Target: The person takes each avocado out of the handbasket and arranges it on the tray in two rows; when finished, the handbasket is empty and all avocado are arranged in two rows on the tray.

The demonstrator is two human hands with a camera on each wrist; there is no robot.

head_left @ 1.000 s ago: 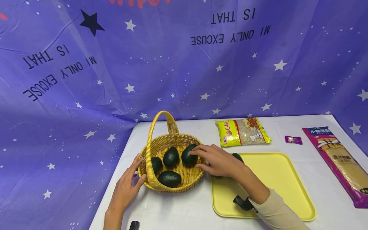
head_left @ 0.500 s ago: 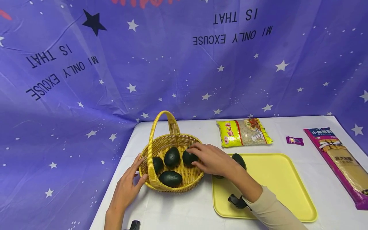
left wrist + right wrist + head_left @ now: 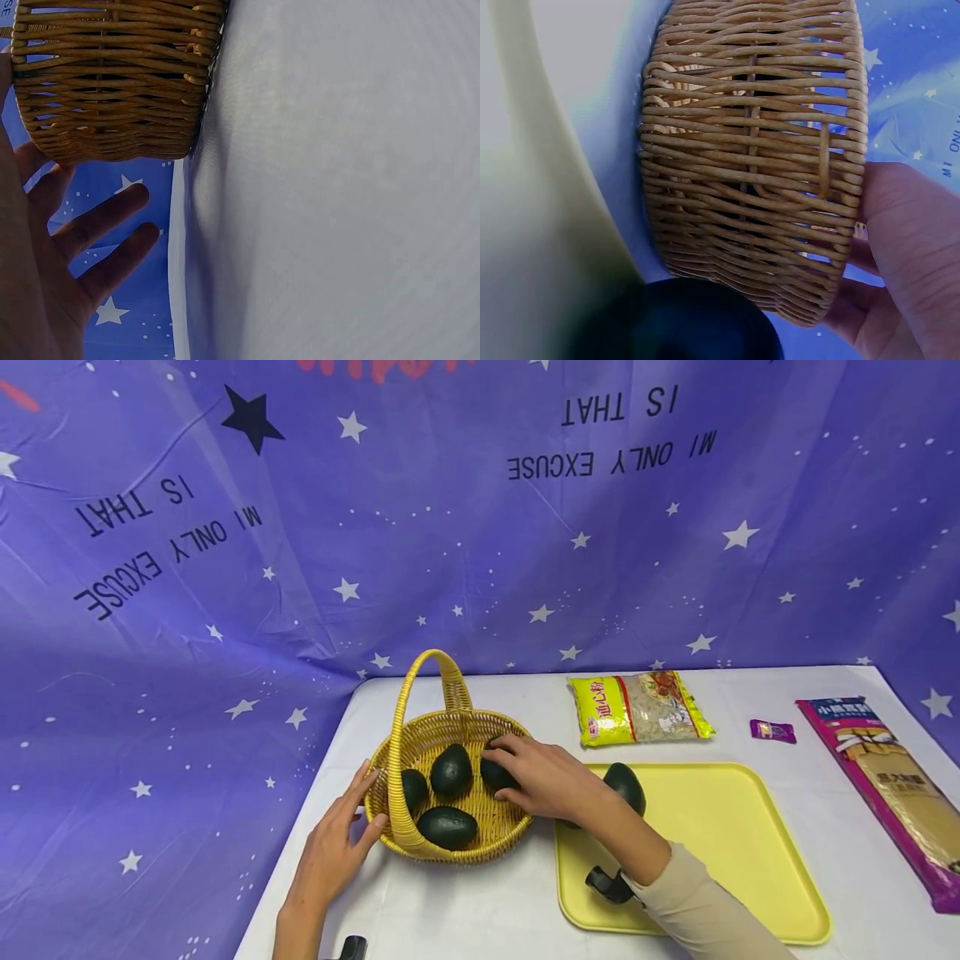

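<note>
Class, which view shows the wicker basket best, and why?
The head view: it shows the basket nearly whole, with its handle and the avocados inside. Both wrist views show mainly its woven outer side, cut off by the frame.

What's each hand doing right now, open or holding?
Left hand: open, touching the basket.
Right hand: closed around the basket's rightmost avocado; grip firmness unclear.

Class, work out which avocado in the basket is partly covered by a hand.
The rightmost avocado in the basket: the right hand partly hides it, while no hand covers the other three avocados there.
</note>
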